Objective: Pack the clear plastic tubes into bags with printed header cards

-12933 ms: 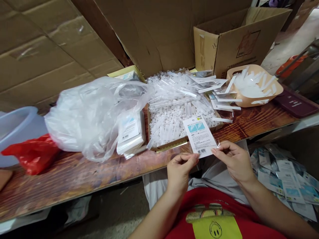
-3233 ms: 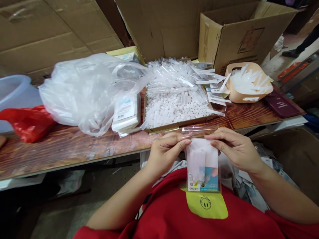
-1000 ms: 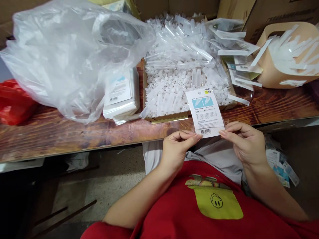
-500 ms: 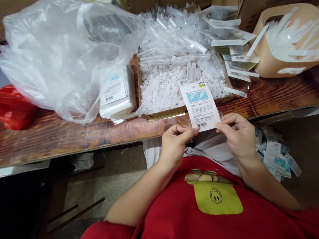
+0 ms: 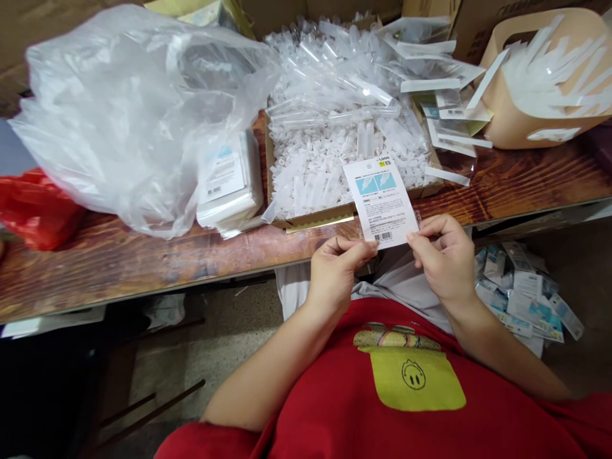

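Observation:
A white printed card (image 5: 385, 207) in a clear plastic sleeve is held in front of me, its barcode edge nearest my body. My left hand (image 5: 337, 268) pinches its lower left corner between thumb and fingers. At the lower right corner, my right hand (image 5: 440, 252) pinches the sleeve's edge the same way. Just beyond the card is a shallow cardboard box (image 5: 310, 220) heaped with small translucent plastic pieces (image 5: 315, 159) and clear tubes (image 5: 335, 83). A stack of clear sleeves with a printed card (image 5: 229, 182) lies left of the box.
A large clear plastic bag (image 5: 115, 121) and a red bag (image 5: 38, 207) cover the table's left. Sleeves with white strips (image 5: 452, 137) hang over the box's right side. Beyond stands a beige bin (image 5: 497, 95) of peeled strips. Packed sleeves (image 5: 526, 293) are piled low at the right.
The card and my right hand have shifted slightly left, with both hands keeping their pinch. The camera view has moved a little.

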A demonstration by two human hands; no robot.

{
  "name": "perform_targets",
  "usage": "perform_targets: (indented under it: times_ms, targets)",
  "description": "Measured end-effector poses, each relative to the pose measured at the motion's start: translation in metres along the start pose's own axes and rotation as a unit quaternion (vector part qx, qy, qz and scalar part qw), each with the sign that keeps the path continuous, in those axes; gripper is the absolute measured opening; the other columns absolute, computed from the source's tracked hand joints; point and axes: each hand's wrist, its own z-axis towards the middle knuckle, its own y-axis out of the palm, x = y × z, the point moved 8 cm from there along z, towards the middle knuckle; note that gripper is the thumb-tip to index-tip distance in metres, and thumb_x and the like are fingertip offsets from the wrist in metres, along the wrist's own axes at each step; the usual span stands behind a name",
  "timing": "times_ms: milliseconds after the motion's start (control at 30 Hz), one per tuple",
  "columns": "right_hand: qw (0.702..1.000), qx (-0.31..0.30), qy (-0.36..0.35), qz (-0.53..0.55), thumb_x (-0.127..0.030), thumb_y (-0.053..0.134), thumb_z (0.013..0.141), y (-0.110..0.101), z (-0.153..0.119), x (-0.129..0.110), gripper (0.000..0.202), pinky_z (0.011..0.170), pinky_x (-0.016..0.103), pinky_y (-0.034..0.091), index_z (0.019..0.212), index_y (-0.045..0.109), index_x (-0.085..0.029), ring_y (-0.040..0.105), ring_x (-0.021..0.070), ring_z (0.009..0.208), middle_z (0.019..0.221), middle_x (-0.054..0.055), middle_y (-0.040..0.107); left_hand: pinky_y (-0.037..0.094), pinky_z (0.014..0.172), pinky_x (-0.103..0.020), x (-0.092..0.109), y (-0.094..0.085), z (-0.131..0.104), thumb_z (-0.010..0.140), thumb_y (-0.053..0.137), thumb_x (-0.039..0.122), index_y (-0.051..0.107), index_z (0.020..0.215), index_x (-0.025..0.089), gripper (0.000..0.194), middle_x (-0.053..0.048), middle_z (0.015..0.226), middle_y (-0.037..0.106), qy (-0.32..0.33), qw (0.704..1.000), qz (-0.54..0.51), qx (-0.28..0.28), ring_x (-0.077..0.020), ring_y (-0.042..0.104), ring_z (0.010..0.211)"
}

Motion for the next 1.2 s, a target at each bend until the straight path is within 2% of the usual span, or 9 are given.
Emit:
perform_targets:
  times_ms: [267, 467, 533, 600, 700, 833, 1033, 1100, 1200]
  targets:
    - [0.998, -0.001, -0.057, 0.014, -0.018, 0.069, 0.081, 0.004, -0.001, -0.015, 0.033, 0.047, 0.024, 0.038, 0.092, 0.04, -0.027, 0.049, 0.0082, 0.058, 0.083, -0.004, 0.052, 0.051, 0.06, -0.021, 0.001, 0.0, -0.001, 0.048, 0.087, 0.021, 0.046, 0.052, 0.02, 0.041, 0.003, 0.053, 0.066, -0.01, 1.0, 0.0, 0.003, -0.0093, 0.064, 0.054]
    - [0.988, -0.013, -0.115, -0.097, -0.021, 0.066, 0.085, 0.004, -0.003, -0.023, 0.032, 0.054, 0.027, 0.041, 0.104, 0.041, -0.027, 0.049, 0.0104, 0.062, 0.088, -0.002, 0.051, 0.055, 0.065, -0.025, 0.0, -0.001, 0.0, 0.05, 0.086, 0.021, 0.045, 0.052, 0.02, 0.041, 0.003, 0.054, 0.065, -0.018, 1.0, -0.002, -0.001, -0.0106, 0.065, 0.055]
    - [0.968, 0.003, -0.186, -0.168, -0.022, 0.067, 0.086, 0.002, -0.007, -0.034, 0.031, 0.063, 0.032, 0.048, 0.109, 0.047, -0.026, 0.053, 0.0141, 0.07, 0.098, 0.003, 0.055, 0.056, 0.066, -0.026, -0.001, -0.001, 0.001, 0.049, 0.086, 0.022, 0.044, 0.051, 0.02, 0.042, 0.003, 0.054, 0.065, -0.021, 1.0, -0.005, -0.002, -0.0108, 0.065, 0.056]
    - [0.929, 0.017, -0.289, -0.232, -0.023, 0.069, 0.084, 0.002, -0.016, -0.049, 0.035, 0.078, 0.041, 0.052, 0.116, 0.054, -0.026, 0.059, 0.0229, 0.09, 0.112, 0.01, 0.056, 0.057, 0.067, -0.026, 0.0, -0.001, 0.001, 0.049, 0.086, 0.022, 0.042, 0.05, 0.02, 0.044, 0.003, 0.054, 0.065, -0.024, 1.0, -0.006, -0.006, -0.0109, 0.065, 0.056]
    - [0.869, 0.003, -0.397, -0.295, -0.024, 0.073, 0.081, 0.008, -0.03, -0.059, 0.045, 0.093, 0.049, 0.046, 0.125, 0.064, -0.03, 0.057, 0.0323, 0.108, 0.123, 0.012, 0.058, 0.057, 0.067, -0.025, 0.0, 0.0, 0.0, 0.048, 0.087, 0.021, 0.042, 0.05, 0.02, 0.045, 0.003, 0.053, 0.065, -0.029, 0.999, -0.014, -0.011, -0.0105, 0.065, 0.056]
    - [0.828, -0.011, -0.438, -0.35, -0.023, 0.073, 0.08, 0.017, -0.036, -0.058, 0.052, 0.093, 0.051, 0.035, 0.13, 0.067, -0.032, 0.056, 0.0325, 0.104, 0.119, 0.01, 0.062, 0.056, 0.066, -0.025, 0.0, -0.001, -0.001, 0.047, 0.088, 0.021, 0.044, 0.05, 0.02, 0.045, 0.004, 0.053, 0.064, -0.036, 0.999, -0.028, -0.01, -0.0103, 0.065, 0.056]
    - [0.762, 0.017, -0.492, -0.421, -0.023, 0.067, 0.082, 0.031, -0.034, -0.058, 0.05, 0.089, 0.047, 0.034, 0.131, 0.065, -0.025, 0.058, 0.0283, 0.101, 0.111, 0.009, 0.067, 0.058, 0.069, -0.026, -0.002, -0.002, 0.0, 0.047, 0.09, 0.021, 0.041, 0.052, 0.02, 0.049, 0.005, 0.053, 0.063, -0.039, 0.998, -0.04, -0.013, -0.0105, 0.066, 0.056]
    - [0.764, 0.004, -0.482, -0.429, -0.021, 0.066, 0.084, 0.035, -0.028, -0.054, 0.054, 0.091, 0.047, 0.032, 0.137, 0.062, -0.029, 0.059, 0.027, 0.102, 0.112, 0.008, 0.07, 0.058, 0.07, -0.026, -0.002, -0.003, 0.0, 0.047, 0.09, 0.02, 0.04, 0.051, 0.019, 0.05, 0.006, 0.053, 0.061, -0.039, 0.998, -0.048, -0.015, -0.0096, 0.065, 0.055]
    - [0.805, -0.049, -0.436, -0.399, -0.016, 0.063, 0.089, 0.037, -0.015, -0.045, 0.06, 0.09, 0.046, 0.03, 0.144, 0.056, -0.037, 0.062, 0.0256, 0.105, 0.119, 0.004, 0.073, 0.059, 0.069, -0.024, -0.001, -0.003, 0.001, 0.045, 0.091, 0.019, 0.042, 0.05, 0.019, 0.05, 0.006, 0.052, 0.061, -0.046, 0.997, -0.062, -0.026, -0.0084, 0.064, 0.055]
